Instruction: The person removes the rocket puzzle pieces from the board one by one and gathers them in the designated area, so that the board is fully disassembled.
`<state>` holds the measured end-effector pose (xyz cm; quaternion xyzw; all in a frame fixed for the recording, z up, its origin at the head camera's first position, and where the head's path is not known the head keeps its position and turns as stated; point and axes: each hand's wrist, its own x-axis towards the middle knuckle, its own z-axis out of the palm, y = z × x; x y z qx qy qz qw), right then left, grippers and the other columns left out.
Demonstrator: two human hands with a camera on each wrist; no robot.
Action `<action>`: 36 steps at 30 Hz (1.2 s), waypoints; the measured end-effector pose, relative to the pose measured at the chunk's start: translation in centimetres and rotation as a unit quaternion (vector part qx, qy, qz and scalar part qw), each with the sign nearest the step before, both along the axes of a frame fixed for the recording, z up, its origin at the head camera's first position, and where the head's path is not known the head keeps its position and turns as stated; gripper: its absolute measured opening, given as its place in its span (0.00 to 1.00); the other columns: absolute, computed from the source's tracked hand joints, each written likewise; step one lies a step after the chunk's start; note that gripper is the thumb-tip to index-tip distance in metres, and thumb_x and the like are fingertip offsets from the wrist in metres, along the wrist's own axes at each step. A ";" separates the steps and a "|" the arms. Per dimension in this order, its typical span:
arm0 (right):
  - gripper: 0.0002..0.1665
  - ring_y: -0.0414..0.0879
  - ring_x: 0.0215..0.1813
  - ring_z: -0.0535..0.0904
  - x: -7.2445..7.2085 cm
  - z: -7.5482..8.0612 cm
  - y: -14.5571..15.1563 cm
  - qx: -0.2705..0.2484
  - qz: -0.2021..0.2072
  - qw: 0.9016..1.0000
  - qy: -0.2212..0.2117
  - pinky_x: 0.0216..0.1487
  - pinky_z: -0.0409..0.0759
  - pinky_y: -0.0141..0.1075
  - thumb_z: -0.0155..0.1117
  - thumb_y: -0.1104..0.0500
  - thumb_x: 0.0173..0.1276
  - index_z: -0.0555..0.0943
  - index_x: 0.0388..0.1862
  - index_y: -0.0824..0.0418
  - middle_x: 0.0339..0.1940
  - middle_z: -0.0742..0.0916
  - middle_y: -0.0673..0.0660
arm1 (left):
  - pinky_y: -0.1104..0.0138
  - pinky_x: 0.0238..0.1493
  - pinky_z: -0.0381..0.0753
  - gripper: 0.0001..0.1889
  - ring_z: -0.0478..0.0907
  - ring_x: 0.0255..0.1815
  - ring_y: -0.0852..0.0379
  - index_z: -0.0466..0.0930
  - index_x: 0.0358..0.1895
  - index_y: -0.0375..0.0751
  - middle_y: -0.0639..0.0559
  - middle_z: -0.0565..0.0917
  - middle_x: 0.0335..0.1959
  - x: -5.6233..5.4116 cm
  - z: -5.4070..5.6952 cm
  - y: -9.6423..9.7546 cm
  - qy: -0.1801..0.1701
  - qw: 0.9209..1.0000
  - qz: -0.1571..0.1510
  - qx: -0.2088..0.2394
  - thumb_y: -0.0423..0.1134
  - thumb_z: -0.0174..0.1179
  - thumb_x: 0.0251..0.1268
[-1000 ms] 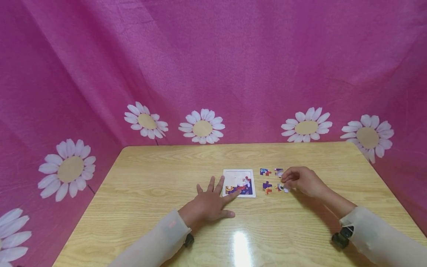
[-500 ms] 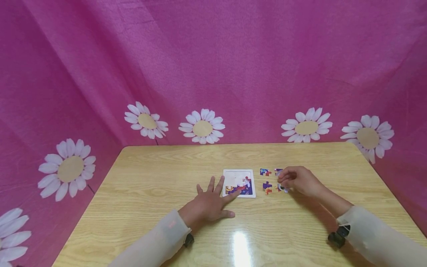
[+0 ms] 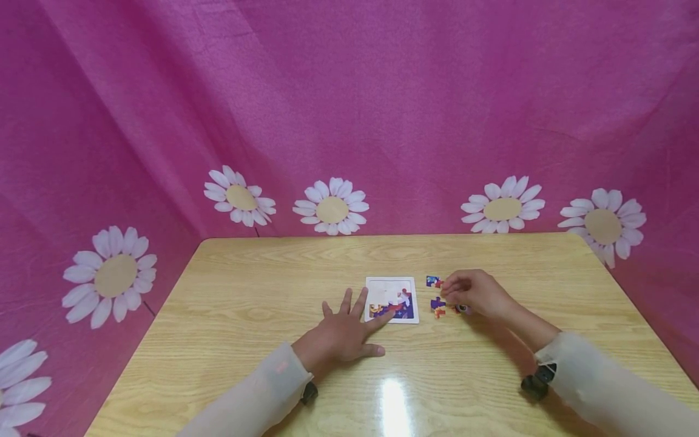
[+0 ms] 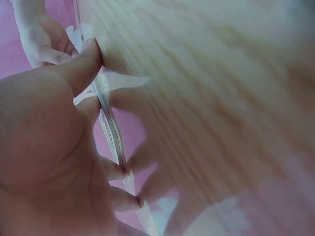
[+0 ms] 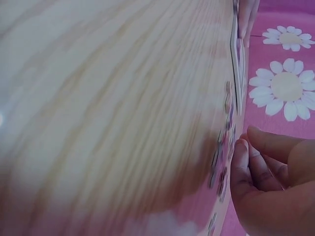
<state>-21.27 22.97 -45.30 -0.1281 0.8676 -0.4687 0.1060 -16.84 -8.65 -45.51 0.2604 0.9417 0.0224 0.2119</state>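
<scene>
My left hand [image 3: 344,335] lies with its fingers spread, the index fingertip on a white-framed jigsaw board [image 3: 416,297]. Filled pieces show along the lower and right part of the board; its upper left is plain white. My right hand [image 3: 480,295] hovers above loose puzzle pieces to the right of the board. Its thumb and index fingertips come together, as the right wrist view shows, but whether a piece is between them cannot be made out. A blue-and-red puzzle piece [image 3: 433,281] and a purple-and-orange puzzle piece [image 3: 437,306] lie beside the fingertips. Another puzzle piece [image 3: 463,309] is partly hidden under the hand.
Both hands work over a wooden table [image 3: 262,273] with a bright reflection near the front. A pink curtain [image 3: 382,109] printed with large daisies hangs behind and at the sides. Black straps with cameras [image 3: 535,385] sit at the wrists.
My right hand has moved left across the loose pieces toward the board, covering the upper right piece. My left hand has stayed in place.
</scene>
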 end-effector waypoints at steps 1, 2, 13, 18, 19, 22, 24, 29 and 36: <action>0.09 0.50 0.44 0.86 -0.1 0.0 -0.2 -0.001 0.001 1.000 0.003 0.36 0.85 0.36 0.69 0.71 0.68 0.84 0.47 0.71 0.42 0.90 0.64 | 0.22 0.68 0.45 0.40 0.32 0.84 0.30 0.39 0.80 0.86 0.41 0.33 0.86 0.0 0.0 0.0 0.001 1.000 -0.001 0.001 0.74 0.47 0.69; 0.09 0.50 0.44 0.86 -0.1 0.0 -0.5 -0.001 0.003 1.000 0.006 0.37 0.85 0.35 0.68 0.71 0.69 0.84 0.47 0.71 0.42 0.90 0.64 | 0.22 0.68 0.45 0.40 0.32 0.84 0.30 0.39 0.80 0.86 0.41 0.33 0.86 0.0 0.0 0.0 0.001 1.000 -0.001 0.003 0.74 0.47 0.69; 0.09 0.47 0.43 0.87 -1.0 -0.3 -2.6 -0.042 0.020 0.999 0.008 0.41 0.85 0.31 0.69 0.71 0.69 0.84 0.46 0.74 0.41 0.90 0.67 | 0.21 0.68 0.46 0.40 0.32 0.84 0.30 0.40 0.80 0.85 0.40 0.34 0.86 0.0 0.1 0.0 0.002 1.000 -0.003 0.005 0.74 0.47 0.70; 0.08 0.48 0.44 0.88 -1.3 -0.4 -3.4 -0.020 0.012 1.000 0.008 0.42 0.84 0.31 0.69 0.71 0.68 0.85 0.45 0.71 0.41 0.91 0.64 | 0.21 0.68 0.47 0.40 0.32 0.84 0.30 0.39 0.80 0.86 0.40 0.34 0.86 -0.1 0.0 0.0 0.002 1.000 -0.005 0.000 0.75 0.47 0.69; 0.08 0.48 0.44 0.88 -1.4 -0.4 -3.5 -0.011 0.007 1.000 0.007 0.42 0.84 0.31 0.69 0.70 0.69 0.85 0.45 0.70 0.40 0.91 0.62 | 0.21 0.68 0.47 0.40 0.32 0.84 0.30 0.39 0.80 0.86 0.40 0.34 0.86 -0.1 0.0 0.0 0.003 1.000 -0.005 0.000 0.75 0.47 0.69; 0.07 0.49 0.44 0.87 -1.6 -0.5 -4.0 0.000 0.002 1.000 0.009 0.42 0.84 0.33 0.69 0.70 0.69 0.86 0.45 0.68 0.40 0.91 0.61 | 0.21 0.68 0.47 0.40 0.32 0.84 0.30 0.39 0.80 0.86 0.40 0.34 0.86 -0.1 0.0 0.0 0.003 1.000 -0.005 0.000 0.75 0.46 0.69; 0.07 0.51 0.45 0.87 -1.7 -0.5 -4.2 -0.003 0.005 1.000 0.011 0.44 0.85 0.34 0.69 0.71 0.68 0.86 0.45 0.69 0.40 0.91 0.62 | 0.21 0.68 0.47 0.40 0.32 0.84 0.30 0.39 0.80 0.86 0.40 0.34 0.86 -0.1 0.0 0.0 0.004 1.000 -0.005 0.001 0.75 0.46 0.69; 0.08 0.52 0.46 0.87 -1.8 -0.6 -4.9 -0.011 0.020 1.000 0.015 0.45 0.86 0.35 0.68 0.73 0.68 0.85 0.46 0.71 0.41 0.91 0.63 | 0.21 0.67 0.47 0.39 0.32 0.84 0.30 0.39 0.80 0.85 0.40 0.34 0.86 -0.1 -0.1 0.0 0.007 1.000 -0.007 0.001 0.75 0.46 0.69; 0.11 0.54 0.49 0.88 -2.0 -1.0 -5.7 -0.020 0.036 0.999 0.009 0.53 0.85 0.43 0.66 0.73 0.69 0.85 0.49 0.69 0.45 0.91 0.63 | 0.21 0.66 0.49 0.40 0.32 0.83 0.29 0.38 0.80 0.85 0.39 0.34 0.85 -0.2 -0.2 -0.1 0.013 1.000 -0.014 -0.003 0.75 0.44 0.69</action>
